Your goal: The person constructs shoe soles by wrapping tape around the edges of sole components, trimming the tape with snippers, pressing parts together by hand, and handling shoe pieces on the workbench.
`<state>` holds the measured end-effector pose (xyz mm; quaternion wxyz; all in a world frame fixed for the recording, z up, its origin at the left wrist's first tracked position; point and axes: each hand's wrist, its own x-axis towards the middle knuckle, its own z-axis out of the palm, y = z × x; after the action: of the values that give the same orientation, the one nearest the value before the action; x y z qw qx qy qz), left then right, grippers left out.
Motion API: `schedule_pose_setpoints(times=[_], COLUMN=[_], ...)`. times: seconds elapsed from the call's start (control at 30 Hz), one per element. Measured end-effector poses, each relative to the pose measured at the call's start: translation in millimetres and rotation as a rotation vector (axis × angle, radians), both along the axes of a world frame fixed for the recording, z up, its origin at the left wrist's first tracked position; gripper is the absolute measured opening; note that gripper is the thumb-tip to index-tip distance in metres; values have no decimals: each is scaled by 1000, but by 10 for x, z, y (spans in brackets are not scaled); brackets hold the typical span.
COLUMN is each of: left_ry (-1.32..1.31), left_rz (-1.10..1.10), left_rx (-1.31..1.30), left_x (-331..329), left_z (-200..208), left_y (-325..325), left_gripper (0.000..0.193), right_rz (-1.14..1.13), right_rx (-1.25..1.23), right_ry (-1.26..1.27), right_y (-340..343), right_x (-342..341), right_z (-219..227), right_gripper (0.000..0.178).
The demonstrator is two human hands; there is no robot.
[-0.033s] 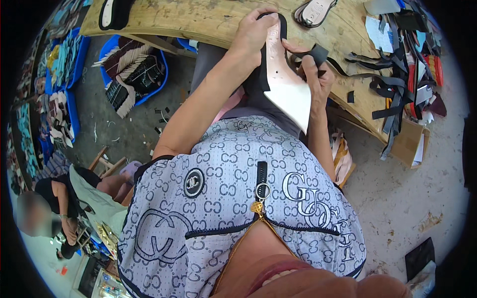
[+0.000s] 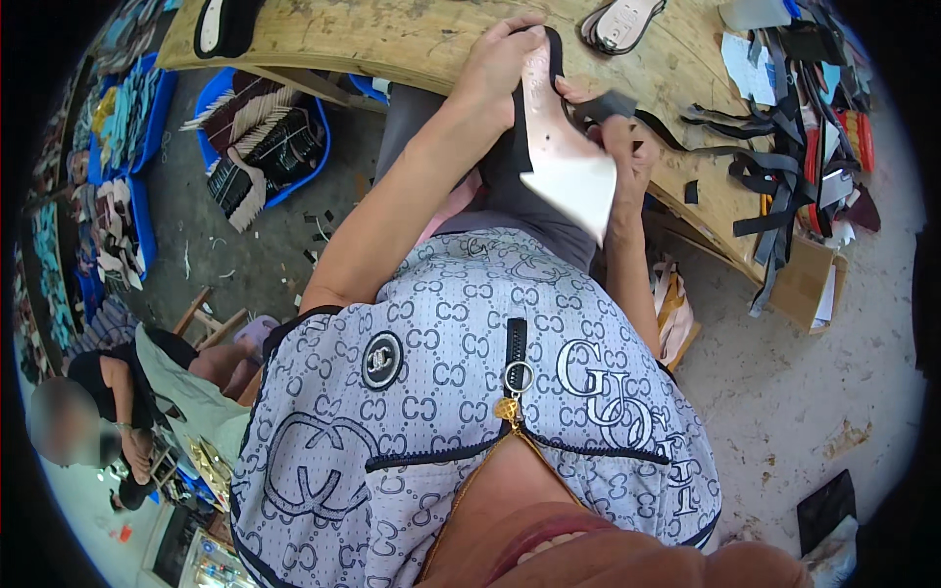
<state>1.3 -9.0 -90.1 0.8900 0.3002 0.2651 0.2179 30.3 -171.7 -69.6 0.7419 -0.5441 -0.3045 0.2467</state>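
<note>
Wooden bench (image 2: pixel 412 39), hands (image 2: pixel 500 69) gripping sole (image 2: pixel 559 157), strap pile (image 2: pixel 784 167)

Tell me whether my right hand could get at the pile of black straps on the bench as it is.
Probably, but not freely. The right hand is pinching a black strap piece against the white sole, so it is occupied. The pile of black straps lies beyond it on the wooden bench, with nothing between.

1 view only, head cam, wide fisheye, worn on your head. Looks steeply down over your chest, close to torso. Wooden bench (image 2: pixel 412 39) curves along top edge, floor (image 2: pixel 804 392) on right. Your left hand (image 2: pixel 495 69) and right hand (image 2: pixel 627 147) sit upper centre, mid-range. Edges bend, corners black.
</note>
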Motion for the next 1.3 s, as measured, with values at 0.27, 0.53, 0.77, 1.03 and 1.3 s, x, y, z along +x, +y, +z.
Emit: schedule_pose_setpoints(times=[0.27, 0.53, 0.77, 1.03, 1.3], left_ry=[-102, 203, -71, 10, 95], left_rz=[-6, -289, -590, -652, -525], left_rx=[-115, 649, 650, 1212, 1286], left_x=[-445, -1131, -902, -983, -1036], left_z=[128, 621, 630, 665, 489], left_y=[316, 254, -29, -28, -58], left_gripper=[37, 72, 65, 60, 68], right_rz=[-112, 205, 75, -126, -267], right_rx=[134, 0, 187, -104, -154], right_ry=[-272, 566, 873, 519, 452], right_y=[806, 735, 206, 30, 85], right_x=[-273, -200, -101, 24, -50], right_z=[193, 396, 352, 189, 176], right_gripper=[54, 40, 44, 25, 22])
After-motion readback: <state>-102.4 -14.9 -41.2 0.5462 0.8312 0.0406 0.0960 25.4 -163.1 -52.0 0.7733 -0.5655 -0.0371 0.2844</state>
